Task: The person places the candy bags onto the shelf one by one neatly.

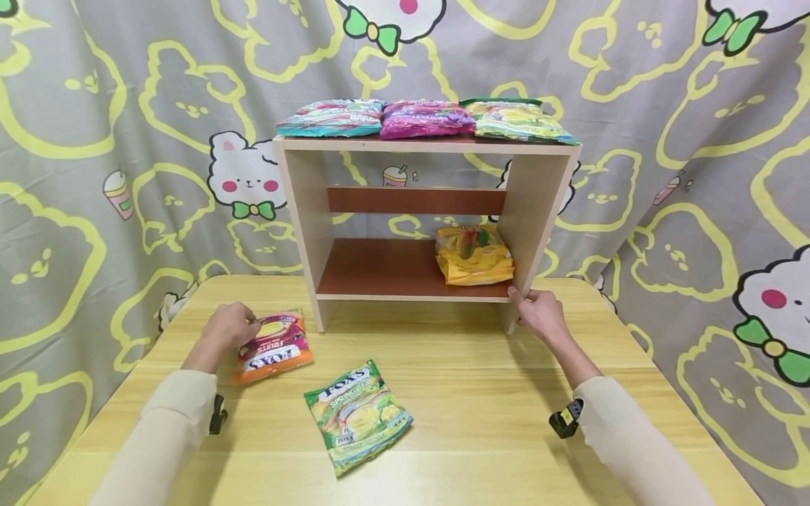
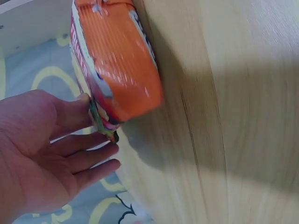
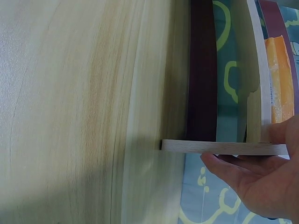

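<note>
At the table's left side my left hand [image 1: 228, 327] pinches the edge of a red and orange bag of Fox's Fruits candy [image 1: 278, 344]. In the left wrist view, thumb and forefinger hold the corner of the candy bag [image 2: 126, 60] while the other fingers of the left hand [image 2: 42, 149] are extended. My right hand [image 1: 543, 314] grips the right side panel of a small wooden shelf [image 1: 538, 204] near its lower board. Seen from the right wrist, the thumb of the right hand [image 3: 266, 182] is inside and the fingers are outside the panel edge [image 3: 224, 148].
A green Fox's Spring candy bag [image 1: 358, 418] lies on the table [image 1: 468, 414] in front. On the shelf's lower board sits a yellow bag [image 1: 474, 256]. Teal [image 1: 332, 118], purple [image 1: 427, 119] and yellow-green bags [image 1: 519, 121] lie on top. A patterned curtain [image 1: 177, 140] hangs behind.
</note>
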The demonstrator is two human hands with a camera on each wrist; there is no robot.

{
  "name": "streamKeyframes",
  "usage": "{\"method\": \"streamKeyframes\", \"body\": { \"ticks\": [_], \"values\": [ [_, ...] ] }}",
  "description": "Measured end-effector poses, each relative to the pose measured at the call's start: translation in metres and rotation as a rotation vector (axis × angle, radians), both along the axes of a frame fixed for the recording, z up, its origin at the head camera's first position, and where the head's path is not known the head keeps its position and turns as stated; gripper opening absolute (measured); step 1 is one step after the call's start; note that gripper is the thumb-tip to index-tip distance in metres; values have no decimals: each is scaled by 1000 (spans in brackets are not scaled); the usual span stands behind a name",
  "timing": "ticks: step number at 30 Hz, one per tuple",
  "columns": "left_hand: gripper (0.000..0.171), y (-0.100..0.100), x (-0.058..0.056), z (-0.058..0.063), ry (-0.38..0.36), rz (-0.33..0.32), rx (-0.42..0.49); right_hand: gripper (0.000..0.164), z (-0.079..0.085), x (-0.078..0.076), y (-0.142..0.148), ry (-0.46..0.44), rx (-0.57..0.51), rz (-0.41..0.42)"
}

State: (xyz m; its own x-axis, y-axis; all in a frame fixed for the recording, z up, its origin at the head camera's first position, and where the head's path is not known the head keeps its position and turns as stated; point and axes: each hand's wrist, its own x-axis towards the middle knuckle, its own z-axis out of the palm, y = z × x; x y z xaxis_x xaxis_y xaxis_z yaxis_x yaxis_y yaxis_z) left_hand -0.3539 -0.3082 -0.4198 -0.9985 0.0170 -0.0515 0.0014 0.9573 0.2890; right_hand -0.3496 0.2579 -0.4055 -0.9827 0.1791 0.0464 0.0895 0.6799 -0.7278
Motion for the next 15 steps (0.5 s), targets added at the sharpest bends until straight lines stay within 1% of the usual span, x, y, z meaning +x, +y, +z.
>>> {"method": "streamKeyframes", "body": {
  "ticks": [4, 10, 12, 14, 15],
  "values": [
    [31, -3, 4, 6, -39, 3, -6, 63, 0, 0, 0, 0, -7, 3],
    [25, -4, 13, 17, -89, -7, -63, 64, 0, 0, 1, -4, 4, -3],
    [24, -4, 17, 21, -127, -7, -73, 64, 1, 0, 1, -9, -2, 1],
    [23, -3, 20, 24, -183, 5, -62, 65, 1, 1, 1, -14, -5, 6],
    [23, -2, 21, 25, -222, 10, -56, 65, 1, 1, 1, -15, -7, 6]
  ]
}}
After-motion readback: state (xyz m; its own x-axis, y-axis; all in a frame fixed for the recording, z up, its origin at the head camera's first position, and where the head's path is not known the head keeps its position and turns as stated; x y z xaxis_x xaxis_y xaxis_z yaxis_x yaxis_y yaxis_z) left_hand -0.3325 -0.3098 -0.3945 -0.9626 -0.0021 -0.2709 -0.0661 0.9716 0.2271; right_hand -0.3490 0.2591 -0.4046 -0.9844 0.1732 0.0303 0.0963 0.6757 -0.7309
